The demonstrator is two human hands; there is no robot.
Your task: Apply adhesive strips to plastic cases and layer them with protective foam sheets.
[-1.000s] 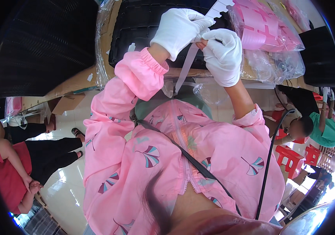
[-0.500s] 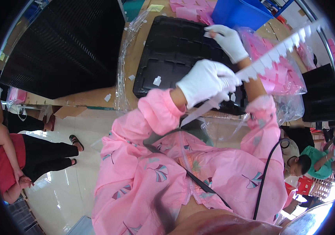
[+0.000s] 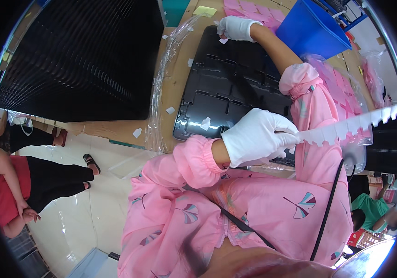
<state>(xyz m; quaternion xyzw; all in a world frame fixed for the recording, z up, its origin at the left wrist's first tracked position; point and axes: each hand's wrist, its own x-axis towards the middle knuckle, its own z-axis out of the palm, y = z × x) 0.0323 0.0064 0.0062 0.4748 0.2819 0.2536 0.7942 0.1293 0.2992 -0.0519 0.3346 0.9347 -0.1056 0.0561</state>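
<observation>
Gloved hands are well apart: the left hand [image 3: 257,137] pinches a white notched strip [image 3: 342,131] stretching off rightward; the right hand [image 3: 240,28], grip unclear, is at the far-left corner of the black panel [image 3: 207,103].

Left hand [image 3: 256,138] in a fingertip pinch, right hand [image 3: 240,28] farther forward

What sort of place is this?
Likely a factory or workshop: a tan workbench bearing a black moulded panel, a ribbed black stack and a blue bin.
</observation>
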